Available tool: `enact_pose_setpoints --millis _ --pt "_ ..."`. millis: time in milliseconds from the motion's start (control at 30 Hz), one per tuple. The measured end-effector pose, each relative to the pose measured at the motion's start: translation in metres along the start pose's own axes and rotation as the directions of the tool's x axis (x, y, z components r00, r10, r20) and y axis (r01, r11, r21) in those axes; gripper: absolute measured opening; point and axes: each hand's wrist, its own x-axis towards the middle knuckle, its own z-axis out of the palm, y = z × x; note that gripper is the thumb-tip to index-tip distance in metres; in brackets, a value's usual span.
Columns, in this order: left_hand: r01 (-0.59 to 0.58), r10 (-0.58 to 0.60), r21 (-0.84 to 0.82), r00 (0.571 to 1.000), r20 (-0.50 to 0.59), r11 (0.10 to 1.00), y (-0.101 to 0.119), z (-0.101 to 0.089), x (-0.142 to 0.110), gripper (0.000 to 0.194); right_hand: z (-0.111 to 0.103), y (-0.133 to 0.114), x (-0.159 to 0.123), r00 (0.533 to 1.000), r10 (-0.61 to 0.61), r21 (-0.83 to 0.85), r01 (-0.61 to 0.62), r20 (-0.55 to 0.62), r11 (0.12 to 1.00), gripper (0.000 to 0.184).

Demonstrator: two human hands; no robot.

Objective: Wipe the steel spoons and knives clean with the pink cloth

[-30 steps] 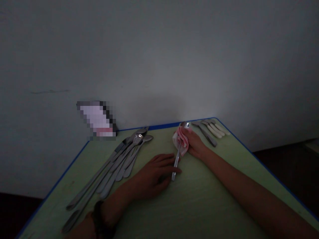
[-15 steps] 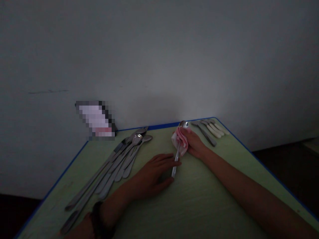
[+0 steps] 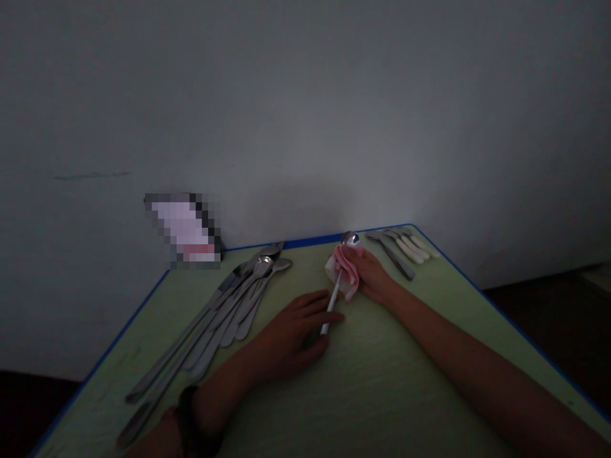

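A metal spoon (image 3: 333,301) points away from me above the middle of the table, its bowl at the far end. My left hand (image 3: 305,324) has its thumb and fingers around the lower part of the handle. My right hand (image 3: 370,270) is closed on a pink and white cloth (image 3: 347,273), which wraps the spoon just below the bowl. The cloth hides that stretch of the spoon and some of my right fingers.
Left on the green table (image 3: 382,381) lies a fanned pile of long-handled spoons and knives (image 3: 224,312). Several forks with white handles (image 3: 413,248) and a dark metal utensil (image 3: 391,256) lie at the far right. A blurred-out phone-like object (image 3: 184,229) leans against the wall (image 3: 305,114).
The spoon has shifted slightly left, and its handle leans a bit more. The cloth and both hands have moved a little left with it.
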Motion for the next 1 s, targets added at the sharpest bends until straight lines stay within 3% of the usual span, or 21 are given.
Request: enact_pose_setpoints --millis 533,700,833,1000 --pt "0.001 -0.001 0.016 1.000 0.007 1.000 -0.001 0.001 0.001 0.044 0.000 0.000 0.000 1.000 -0.014 -0.022 0.014 0.009 1.000 0.029" --pt "0.021 -0.021 -0.011 1.000 -0.022 1.000 -0.008 0.002 -0.001 0.050 -0.001 0.002 0.007 0.983 -0.127 0.130 0.144 -0.132 0.981 0.024" --pt "-0.075 0.077 -0.048 0.996 0.047 0.996 -0.003 -0.006 -0.002 0.045 -0.001 0.001 0.009 0.961 -0.194 0.187 0.231 -0.198 0.955 0.024" --pt "-0.121 0.131 -0.085 0.984 0.123 0.989 0.012 -0.009 -0.001 0.037 0.003 0.001 0.003 0.968 -0.226 0.019 0.230 -0.111 0.973 0.029"
